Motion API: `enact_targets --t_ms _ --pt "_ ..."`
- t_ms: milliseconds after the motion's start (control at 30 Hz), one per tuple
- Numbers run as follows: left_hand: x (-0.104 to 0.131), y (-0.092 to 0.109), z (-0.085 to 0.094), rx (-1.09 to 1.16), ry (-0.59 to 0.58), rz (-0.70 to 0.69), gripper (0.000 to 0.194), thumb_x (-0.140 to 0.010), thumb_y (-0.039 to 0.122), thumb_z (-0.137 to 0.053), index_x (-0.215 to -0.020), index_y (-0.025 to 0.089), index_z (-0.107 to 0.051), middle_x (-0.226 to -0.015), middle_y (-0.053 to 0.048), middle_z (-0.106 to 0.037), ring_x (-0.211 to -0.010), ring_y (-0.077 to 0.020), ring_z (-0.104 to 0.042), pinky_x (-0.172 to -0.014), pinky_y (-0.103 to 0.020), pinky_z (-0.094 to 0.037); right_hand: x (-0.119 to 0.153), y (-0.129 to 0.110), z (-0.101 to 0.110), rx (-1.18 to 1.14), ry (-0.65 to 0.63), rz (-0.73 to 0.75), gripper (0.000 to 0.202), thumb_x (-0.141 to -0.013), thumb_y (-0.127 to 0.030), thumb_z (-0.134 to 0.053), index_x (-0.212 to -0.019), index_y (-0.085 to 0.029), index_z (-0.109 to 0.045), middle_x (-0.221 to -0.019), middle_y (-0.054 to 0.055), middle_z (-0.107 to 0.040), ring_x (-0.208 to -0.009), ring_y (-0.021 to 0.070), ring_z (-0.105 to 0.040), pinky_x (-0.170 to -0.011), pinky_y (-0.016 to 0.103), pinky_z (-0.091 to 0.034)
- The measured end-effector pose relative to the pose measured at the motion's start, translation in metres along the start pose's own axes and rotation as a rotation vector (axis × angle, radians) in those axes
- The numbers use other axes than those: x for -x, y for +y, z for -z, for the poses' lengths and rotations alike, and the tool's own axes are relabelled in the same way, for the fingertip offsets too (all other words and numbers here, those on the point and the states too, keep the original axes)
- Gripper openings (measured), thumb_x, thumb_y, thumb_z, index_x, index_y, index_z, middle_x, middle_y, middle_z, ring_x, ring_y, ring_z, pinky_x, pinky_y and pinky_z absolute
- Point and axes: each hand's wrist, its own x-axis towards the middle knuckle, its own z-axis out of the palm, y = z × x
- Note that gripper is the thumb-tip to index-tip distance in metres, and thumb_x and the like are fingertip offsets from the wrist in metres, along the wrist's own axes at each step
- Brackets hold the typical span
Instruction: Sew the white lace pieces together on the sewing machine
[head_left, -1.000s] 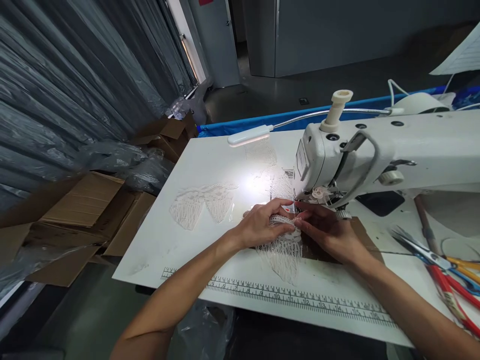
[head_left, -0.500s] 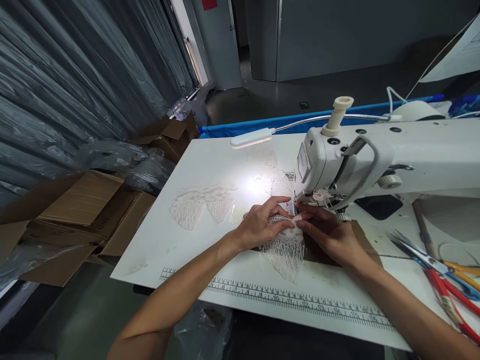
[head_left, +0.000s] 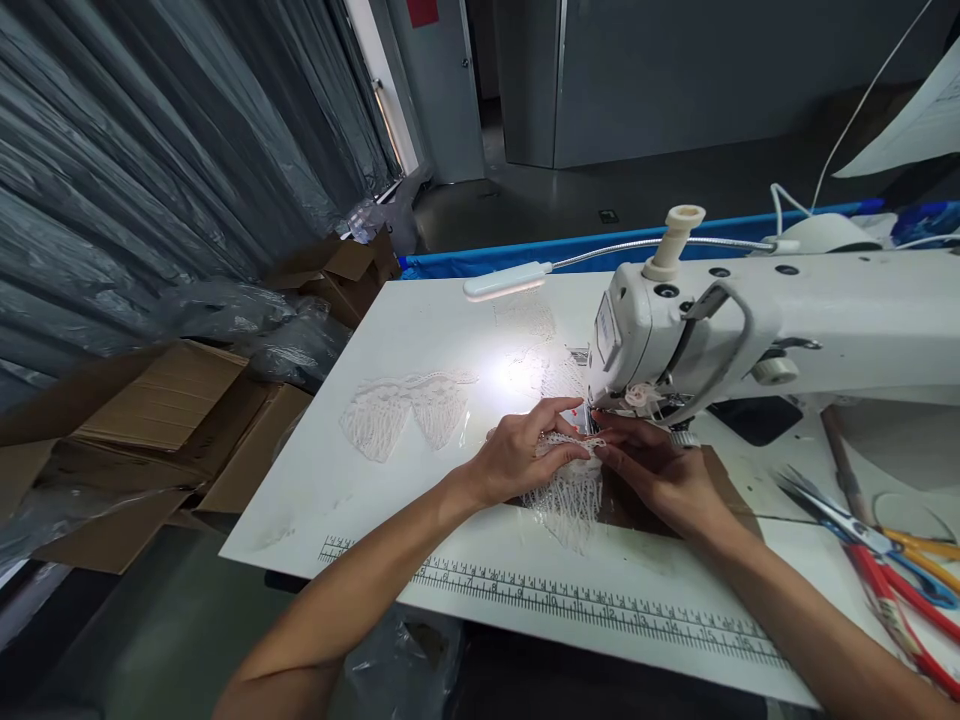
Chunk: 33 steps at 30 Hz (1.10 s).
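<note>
A piece of white lace (head_left: 566,505) hangs toward the table's front edge from between my two hands. My left hand (head_left: 521,455) pinches its upper edge between thumb and fingers, just in front of the needle area. From the other side, my right hand (head_left: 660,465) grips the same edge with thumb and forefinger, fingertips close to the presser foot. The sewing machine (head_left: 675,330) stands right behind both hands; its needle is too small to make out. More lace (head_left: 562,372) lies behind the foot. Another lace piece (head_left: 409,405) with two pointed lobes lies flat on the left.
A lit lamp (head_left: 507,282) shines on the white table (head_left: 300,500). Scissors (head_left: 855,520) and red-handled tools (head_left: 889,600) lie at the right. A printed ruler (head_left: 555,600) runs along the front edge. Cardboard boxes (head_left: 165,400) and plastic stand on the left.
The hanging lace has drawn up a little toward the machine, its lower tip now higher. Both hands keep their grip and have barely moved.
</note>
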Motion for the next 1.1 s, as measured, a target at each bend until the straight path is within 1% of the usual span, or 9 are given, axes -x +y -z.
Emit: enact_targets --t_ms 100,300,467,633,733,833,933,1033,1100 --pt "-0.001 0.001 0.001 -0.003 0.001 0.000 0.048 -0.090 0.036 -0.064 -0.130 0.017 -0.047 -0.089 -0.005 -0.073 -0.081 -0.0164 -0.072 -0.073 -0.031 -0.062 0.000 -0.003 -0.001 0.027 0.030 0.000 0.045 -0.078 -0.056 -0.071 -0.108 -0.023 -0.067 -0.104 0.009 -0.071 -0.093 0.0269 -0.066 -0.079 0.041 -0.058" --pt "-0.002 0.005 0.000 0.017 0.070 -0.017 0.060 -0.079 0.040 -0.076 -0.127 0.017 -0.048 -0.089 -0.005 -0.073 -0.084 -0.0174 -0.071 -0.082 -0.035 -0.060 0.000 0.001 -0.004 -0.029 0.035 0.009 0.045 -0.077 -0.054 -0.073 -0.109 -0.024 -0.065 -0.104 0.010 -0.071 -0.094 0.0269 -0.066 -0.083 0.043 -0.058" --pt "-0.002 0.009 0.000 0.067 0.069 0.072 0.045 -0.087 0.033 -0.068 -0.126 0.018 -0.050 -0.087 -0.004 -0.073 -0.083 -0.0166 -0.071 -0.082 -0.036 -0.059 0.000 0.001 -0.005 -0.030 0.032 0.011 0.050 -0.078 -0.056 -0.072 -0.113 -0.022 -0.063 -0.097 0.009 -0.071 -0.092 0.0264 -0.066 -0.086 0.042 -0.056" --pt "-0.010 0.003 0.005 0.234 0.007 0.256 0.048 -0.085 0.030 -0.070 -0.125 0.015 -0.050 -0.083 -0.004 -0.072 -0.078 -0.0160 -0.069 -0.077 -0.033 -0.057 0.000 -0.006 0.002 0.093 -0.196 -0.005 0.054 -0.083 -0.049 -0.068 -0.128 -0.023 -0.054 -0.107 0.009 -0.067 -0.100 0.0253 -0.064 -0.083 0.039 -0.057" --pt "-0.018 -0.004 0.007 0.268 -0.043 0.310 0.049 -0.084 0.029 -0.071 -0.125 0.014 -0.049 -0.082 -0.004 -0.072 -0.075 -0.0154 -0.069 -0.073 -0.031 -0.056 -0.002 -0.006 0.005 0.227 -0.258 -0.070 0.061 -0.082 -0.045 -0.070 -0.134 -0.022 -0.048 -0.096 0.007 -0.068 -0.086 0.0237 -0.066 -0.074 0.040 -0.057" --pt "-0.022 -0.010 0.003 0.151 -0.099 0.294 0.045 -0.085 0.027 -0.069 -0.124 0.015 -0.049 -0.082 -0.003 -0.072 -0.074 -0.0156 -0.068 -0.074 -0.033 -0.055 -0.003 -0.006 0.003 0.216 -0.253 -0.163 0.057 -0.082 -0.038 -0.067 -0.131 -0.020 -0.045 -0.084 0.004 -0.068 -0.073 0.0216 -0.067 -0.066 0.038 -0.056" --pt "-0.021 -0.013 -0.005 -0.109 -0.097 0.203 0.038 -0.087 0.023 -0.065 -0.121 0.017 -0.050 -0.084 -0.002 -0.072 -0.075 -0.0166 -0.067 -0.085 -0.042 -0.052 -0.002 -0.008 0.002 0.251 -0.236 -0.193 0.052 -0.082 -0.034 -0.064 -0.128 -0.019 -0.044 -0.079 0.003 -0.069 -0.067 0.0220 -0.067 -0.059 0.036 -0.054" --pt "-0.016 -0.016 -0.012 -0.380 -0.050 0.054 0.029 -0.089 0.023 -0.061 -0.116 0.017 -0.051 -0.093 -0.004 -0.071 -0.083 -0.0199 -0.065 -0.086 -0.045 -0.048 0.003 -0.011 0.007 0.542 -0.179 -0.048 0.036 -0.086 -0.036 -0.059 -0.118 -0.021 -0.053 -0.072 0.003 -0.067 -0.062 0.0233 -0.065 -0.053 0.035 -0.051" --pt "-0.015 -0.017 -0.015 -0.524 -0.018 -0.058 0.023 -0.092 0.025 -0.056 -0.113 0.015 -0.053 -0.104 -0.009 -0.067 -0.092 -0.0230 -0.061 -0.082 -0.042 -0.047 0.008 -0.013 0.011 0.785 -0.146 0.143 0.026 -0.089 -0.035 -0.054 -0.111 -0.022 -0.060 -0.084 0.008 -0.069 -0.066 0.0246 -0.066 -0.054 0.036 -0.051"
